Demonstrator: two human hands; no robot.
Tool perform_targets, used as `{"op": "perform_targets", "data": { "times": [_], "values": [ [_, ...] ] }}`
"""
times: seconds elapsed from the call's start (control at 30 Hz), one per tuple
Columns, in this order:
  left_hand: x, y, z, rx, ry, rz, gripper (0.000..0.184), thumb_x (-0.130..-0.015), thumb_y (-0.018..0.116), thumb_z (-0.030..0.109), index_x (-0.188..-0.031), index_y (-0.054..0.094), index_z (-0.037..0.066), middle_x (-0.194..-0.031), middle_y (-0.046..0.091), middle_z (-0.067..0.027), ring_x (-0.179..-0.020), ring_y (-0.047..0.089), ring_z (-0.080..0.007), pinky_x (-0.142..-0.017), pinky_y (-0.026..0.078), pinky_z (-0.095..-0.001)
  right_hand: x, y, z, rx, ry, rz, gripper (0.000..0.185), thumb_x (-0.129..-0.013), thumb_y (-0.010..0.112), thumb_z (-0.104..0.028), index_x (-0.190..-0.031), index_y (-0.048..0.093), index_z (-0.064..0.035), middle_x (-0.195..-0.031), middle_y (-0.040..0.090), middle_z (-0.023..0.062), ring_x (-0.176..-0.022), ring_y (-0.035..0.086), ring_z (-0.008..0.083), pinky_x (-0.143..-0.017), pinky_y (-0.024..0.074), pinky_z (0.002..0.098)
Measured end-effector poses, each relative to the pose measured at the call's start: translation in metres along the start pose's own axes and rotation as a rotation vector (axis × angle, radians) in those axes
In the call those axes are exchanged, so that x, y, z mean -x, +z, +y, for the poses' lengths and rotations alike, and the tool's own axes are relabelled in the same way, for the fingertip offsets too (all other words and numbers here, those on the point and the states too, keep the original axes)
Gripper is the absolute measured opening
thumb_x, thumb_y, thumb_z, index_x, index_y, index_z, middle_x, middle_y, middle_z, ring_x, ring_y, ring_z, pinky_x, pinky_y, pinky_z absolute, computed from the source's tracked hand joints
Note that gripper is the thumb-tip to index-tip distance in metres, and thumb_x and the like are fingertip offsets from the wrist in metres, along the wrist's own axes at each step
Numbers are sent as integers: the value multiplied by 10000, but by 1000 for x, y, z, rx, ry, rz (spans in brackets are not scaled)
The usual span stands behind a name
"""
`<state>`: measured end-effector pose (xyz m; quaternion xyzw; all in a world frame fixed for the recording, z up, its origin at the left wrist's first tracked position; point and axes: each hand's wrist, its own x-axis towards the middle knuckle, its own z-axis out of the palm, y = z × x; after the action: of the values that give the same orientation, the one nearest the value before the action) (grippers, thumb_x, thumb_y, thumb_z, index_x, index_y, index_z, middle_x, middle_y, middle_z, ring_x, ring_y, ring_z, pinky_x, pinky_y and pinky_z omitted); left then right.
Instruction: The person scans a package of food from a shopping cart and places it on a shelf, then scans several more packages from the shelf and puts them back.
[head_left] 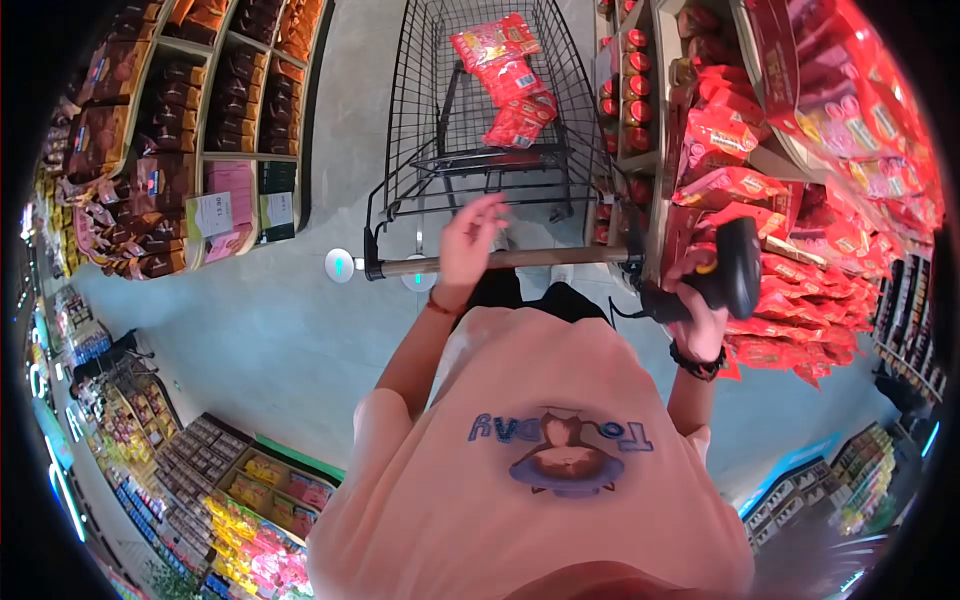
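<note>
My left hand [468, 248] is raised over the wooden handle bar [550, 258] of a black wire shopping cart [400, 130]. Its fingers are stretched out and hold nothing; whether the palm touches the bar I cannot tell. In my right hand [704, 325] is a black handheld barcode scanner [738, 268], gripped at its handle beside the cart's right end, close to the red packages. A thin black cable [627, 312] hangs near it. Several red packages [505, 85] lie in a row inside the cart.
Shelves of brown packages [160, 120] with price cards [212, 214] stand on the left. On the right, a display of red bags [810, 300] reaches close to my right hand, and red-lidded jars [636, 85] line the shelf beside the cart. Grey floor [250, 330] lies between.
</note>
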<state>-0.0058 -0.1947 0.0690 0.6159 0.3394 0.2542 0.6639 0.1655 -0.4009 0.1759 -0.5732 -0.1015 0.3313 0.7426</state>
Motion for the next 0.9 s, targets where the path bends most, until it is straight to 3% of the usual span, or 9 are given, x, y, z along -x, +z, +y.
{"op": "perform_targets", "data": {
  "times": [0.07,0.1,0.23,0.4,0.63,0.67,0.8,0.9],
  "values": [
    [-9,-32,0,-2,-54,70,227,-897,398,107,-1073,522,34,-921,599,-64,-749,575,-103,-652,440,-214,-16,14,8,118,82,-81,374,-654,487,89,-1018,441,20,-808,511,76,-754,508,160,-685,415,269],
    [-14,-46,1,-12,-53,114,230,-899,397,117,-1073,523,33,-919,599,-64,-748,576,-101,-651,441,-215,-24,33,4,321,5,-95,328,-654,490,78,-972,436,17,-787,508,89,-740,497,173,-663,413,285],
    [-28,-88,11,-2,-77,243,237,-903,404,147,-1071,525,30,-912,599,-68,-741,578,-106,-637,442,-213,-46,80,16,160,47,-183,374,-644,519,63,-1009,446,23,-743,521,78,-672,502,166,-643,409,276],
    [-44,-110,13,8,-71,262,239,-900,420,165,-1063,526,27,-910,597,-68,-740,579,-113,-627,440,-211,-60,110,30,153,124,-382,421,-673,488,101,-1081,442,11,-898,504,71,-773,540,157,-664,421,265],
    [-69,-94,8,51,-111,135,228,-886,430,114,-1074,510,12,-910,592,-73,-737,570,-108,-639,431,-203,-80,100,34,417,40,-436,429,-655,466,98,-1070,463,-10,-872,540,59,-786,534,125,-685,412,257],
    [-73,-87,11,50,-117,100,230,-885,431,114,-1077,508,11,-913,592,-72,-742,569,-109,-645,429,-203,-80,97,30,381,127,-333,418,-664,467,91,-1070,466,-8,-885,539,58,-787,535,117,-658,413,243],
    [-98,-52,24,30,-123,-39,262,-885,430,141,-1104,491,12,-946,593,-91,-763,584,-134,-641,445,-219,-94,58,19,437,131,-120,339,-676,487,75,-1001,528,-13,-834,568,24,-711,504,83,-640,411,222],
    [-122,-13,34,58,-159,-175,249,-878,444,110,-1109,490,29,-973,577,-85,-763,572,-119,-649,434,-214,-107,20,7,726,-96,219,272,-682,515,33,-944,538,-34,-780,540,7,-689,500,83,-617,414,226]
  ]
}}
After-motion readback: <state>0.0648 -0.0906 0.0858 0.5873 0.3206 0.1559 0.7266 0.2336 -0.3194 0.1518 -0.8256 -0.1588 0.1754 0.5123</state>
